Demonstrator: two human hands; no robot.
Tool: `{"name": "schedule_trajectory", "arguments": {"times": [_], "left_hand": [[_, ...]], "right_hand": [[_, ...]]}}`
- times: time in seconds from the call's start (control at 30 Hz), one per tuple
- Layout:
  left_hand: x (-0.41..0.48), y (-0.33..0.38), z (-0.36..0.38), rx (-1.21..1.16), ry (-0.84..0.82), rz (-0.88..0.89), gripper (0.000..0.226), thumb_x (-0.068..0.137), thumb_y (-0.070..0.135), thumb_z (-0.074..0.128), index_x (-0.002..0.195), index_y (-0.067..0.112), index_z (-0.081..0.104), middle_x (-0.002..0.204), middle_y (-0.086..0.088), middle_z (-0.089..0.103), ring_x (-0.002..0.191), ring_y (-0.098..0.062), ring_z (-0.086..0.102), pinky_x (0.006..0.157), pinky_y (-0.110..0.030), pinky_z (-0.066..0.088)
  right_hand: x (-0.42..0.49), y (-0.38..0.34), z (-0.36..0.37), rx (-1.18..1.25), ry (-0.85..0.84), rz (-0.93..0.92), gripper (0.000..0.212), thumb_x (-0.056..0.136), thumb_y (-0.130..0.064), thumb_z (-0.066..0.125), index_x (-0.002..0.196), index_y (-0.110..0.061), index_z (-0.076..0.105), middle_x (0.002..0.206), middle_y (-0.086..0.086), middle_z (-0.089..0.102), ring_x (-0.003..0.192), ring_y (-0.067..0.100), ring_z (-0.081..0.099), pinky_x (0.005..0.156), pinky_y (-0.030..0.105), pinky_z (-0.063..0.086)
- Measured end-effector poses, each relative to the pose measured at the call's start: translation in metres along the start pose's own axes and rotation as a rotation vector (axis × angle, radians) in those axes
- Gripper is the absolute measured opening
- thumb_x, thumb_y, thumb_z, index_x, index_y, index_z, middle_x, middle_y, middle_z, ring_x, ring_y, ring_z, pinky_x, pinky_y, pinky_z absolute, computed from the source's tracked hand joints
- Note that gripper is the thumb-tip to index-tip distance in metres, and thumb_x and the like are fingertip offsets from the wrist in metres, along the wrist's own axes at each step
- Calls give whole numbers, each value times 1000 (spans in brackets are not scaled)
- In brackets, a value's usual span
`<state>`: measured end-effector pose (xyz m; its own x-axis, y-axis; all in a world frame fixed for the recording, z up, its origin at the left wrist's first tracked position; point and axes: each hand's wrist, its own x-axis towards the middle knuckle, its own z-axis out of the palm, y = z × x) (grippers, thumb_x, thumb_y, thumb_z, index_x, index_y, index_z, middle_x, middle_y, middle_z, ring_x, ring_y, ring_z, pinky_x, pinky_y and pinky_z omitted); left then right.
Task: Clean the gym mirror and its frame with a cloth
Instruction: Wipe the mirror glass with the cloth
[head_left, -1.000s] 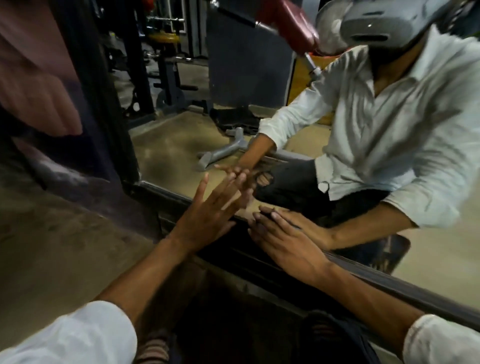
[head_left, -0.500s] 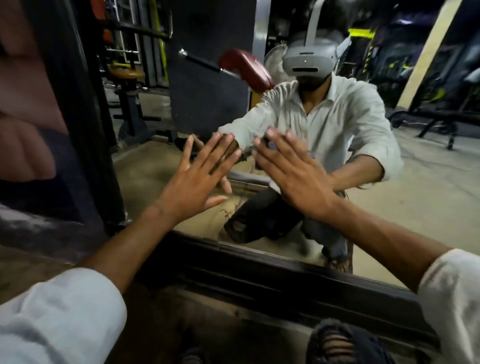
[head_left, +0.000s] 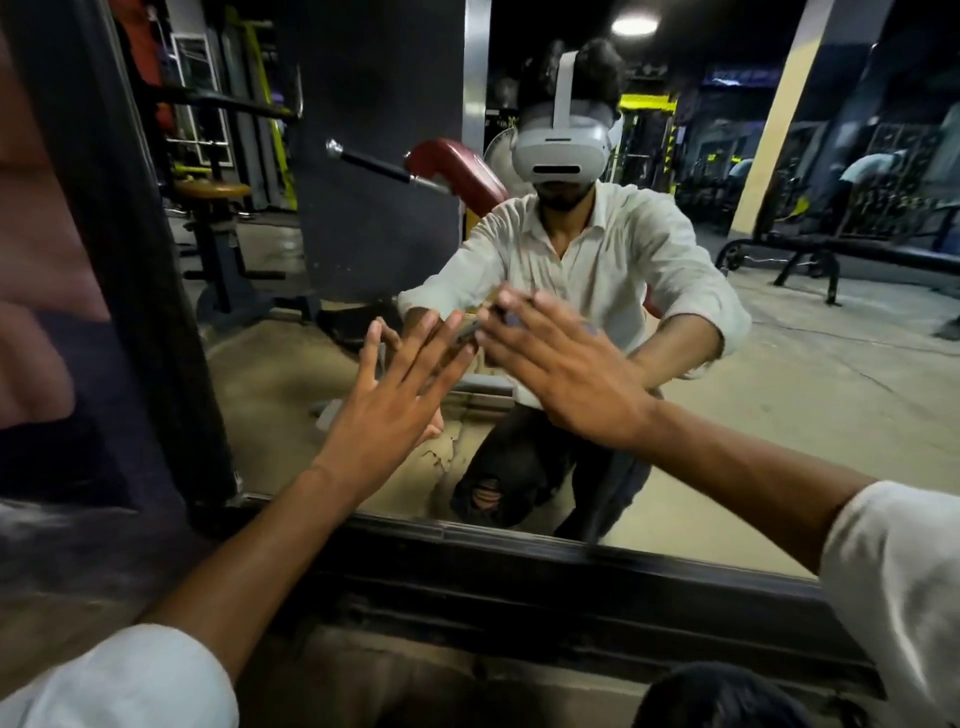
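A person's two hands were raised side by side against the lower middle of a gym mirror. The left hand was flat and wide, fingers straight and spread, tips at the glass. The right hand, also flat with straight fingers, pressed on the mirror just beside it. A small bluish scrap showed between the right fingers; whether it was the cloth could not be told, since the hand covered it and motion blurred it. The smooth glass reflected the crouching person in a white shirt. The frame, dark, ridged and dusty, ran along the mirror's bottom edge. White sleeves were cut off below the mirror.
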<state>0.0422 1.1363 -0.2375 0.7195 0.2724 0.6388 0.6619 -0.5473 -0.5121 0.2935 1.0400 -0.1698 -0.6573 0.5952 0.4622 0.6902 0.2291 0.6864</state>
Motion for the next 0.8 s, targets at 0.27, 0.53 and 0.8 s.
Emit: {"name": "schedule_trajectory", "arguments": {"times": [0.27,0.53,0.8], "left_hand": [[-31,6,22,2,63,-72,119,88,56,76,171,12,3,178,-16,-2,165,-33,6,122,-69,27],[-96,42,64,-12,-5,-182,103,89,48,62,171,10,10,177,-21,5,163,-38,12,120,-65,34],[-113,4,64,-43,-40,-286,128,74,48,90,171,16,14,177,-20,7,164,-36,13,119,-75,26]], "right_hand": [[1,-12,22,-60,161,66,55,111,-23,44,163,-7,33,172,13,22,161,32,16,132,46,-1],[-48,-153,114,86,29,-137,50,105,-14,37,154,-7,40,160,12,49,151,27,40,131,41,5],[1,-115,92,159,119,38,49,116,-21,25,162,-11,37,171,10,29,162,29,15,131,51,11]]}}
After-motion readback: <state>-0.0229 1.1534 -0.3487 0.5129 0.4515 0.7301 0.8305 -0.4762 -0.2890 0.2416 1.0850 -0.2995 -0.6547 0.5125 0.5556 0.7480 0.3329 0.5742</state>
